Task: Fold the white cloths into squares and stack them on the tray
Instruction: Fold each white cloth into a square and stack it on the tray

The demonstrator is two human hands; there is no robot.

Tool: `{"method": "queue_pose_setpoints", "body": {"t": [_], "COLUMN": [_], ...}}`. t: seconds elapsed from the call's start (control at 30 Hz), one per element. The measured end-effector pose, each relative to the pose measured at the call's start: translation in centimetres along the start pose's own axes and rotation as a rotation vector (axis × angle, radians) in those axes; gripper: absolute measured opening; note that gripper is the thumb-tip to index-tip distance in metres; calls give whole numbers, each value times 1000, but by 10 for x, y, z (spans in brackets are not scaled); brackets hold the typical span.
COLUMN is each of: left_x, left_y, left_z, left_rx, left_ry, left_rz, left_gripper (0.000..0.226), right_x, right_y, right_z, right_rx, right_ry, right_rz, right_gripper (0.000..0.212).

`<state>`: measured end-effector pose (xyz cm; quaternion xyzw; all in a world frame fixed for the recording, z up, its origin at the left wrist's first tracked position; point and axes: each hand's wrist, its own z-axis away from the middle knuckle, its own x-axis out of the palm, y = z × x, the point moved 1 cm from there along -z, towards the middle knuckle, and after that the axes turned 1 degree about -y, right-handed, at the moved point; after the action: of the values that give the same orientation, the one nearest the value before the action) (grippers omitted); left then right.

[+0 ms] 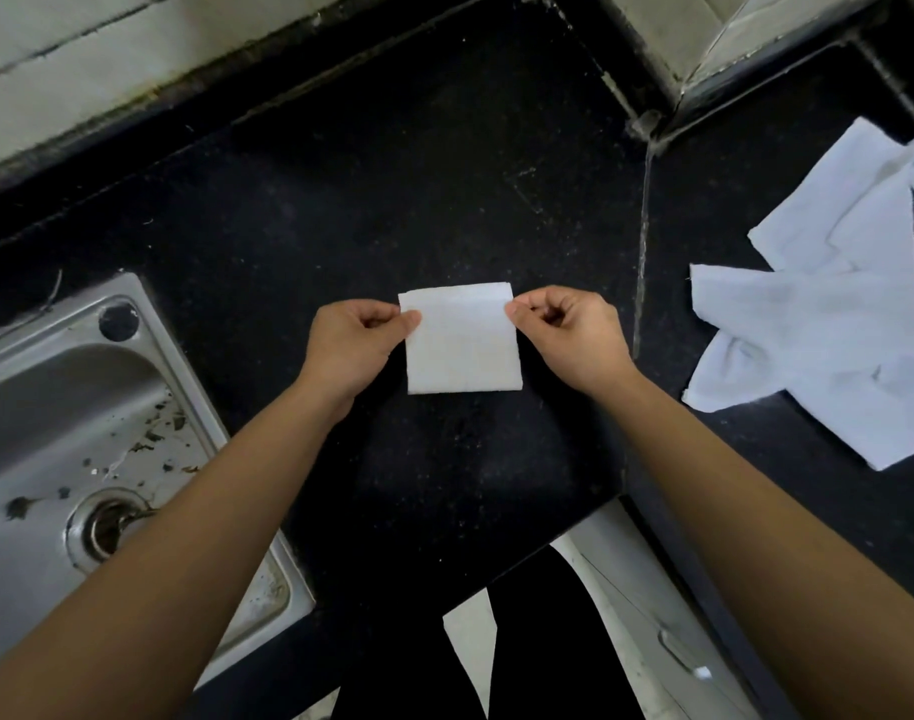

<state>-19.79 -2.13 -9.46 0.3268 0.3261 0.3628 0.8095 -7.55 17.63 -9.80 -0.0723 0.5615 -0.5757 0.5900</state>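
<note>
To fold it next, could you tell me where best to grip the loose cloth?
On the loose cloth, pinch the left-pointing corner, coming from the left with the right hand: it lies flat and free on the counter, nearest that hand.

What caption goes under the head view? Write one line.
Left hand and right hand pinch a folded white square cloth over a black counter.

Folded cloth (462, 339) lies on desk (392, 200); left hand (353, 343) and right hand (574, 335) pinch its far corners. Sink (148, 387) at 8 o'clock; loose cloths (829, 304) at 3 o'clock.
</note>
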Motion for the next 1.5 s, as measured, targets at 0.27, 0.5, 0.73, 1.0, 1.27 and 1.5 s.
{"method": "queue_pose_setpoints", "body": {"t": [0.27, 0.5, 0.73, 1.0, 1.27, 1.5], "left_x": [-4, -8, -10, -11, -14, -16], "left_y": [-13, -38, -45, -37, -35, -20], "left_z": [17, 13, -2, 0, -8, -3], "left_rx": [539, 855, 822, 790, 800, 786], "left_ry": [249, -161, -218, -258, -258, -263], "left_rz": [-494, -1271, -1370, -1334, -1424, -1343], "left_gripper": [27, 71, 77, 79, 78, 82], "right_x": [1, 16, 22, 23, 18, 12], "right_y": [-4, 13, 25, 24, 22, 13], "right_z": [11, 17, 7, 10, 7, 14], "right_rx": [-273, -661, -592, -580, -555, -502], "right_ry": [171, -157, -193, -244, -274, -263], "right_rz": [261, 916, 1005, 999, 1015, 862], "right_gripper": [22, 71, 80, 81, 83, 85]}}
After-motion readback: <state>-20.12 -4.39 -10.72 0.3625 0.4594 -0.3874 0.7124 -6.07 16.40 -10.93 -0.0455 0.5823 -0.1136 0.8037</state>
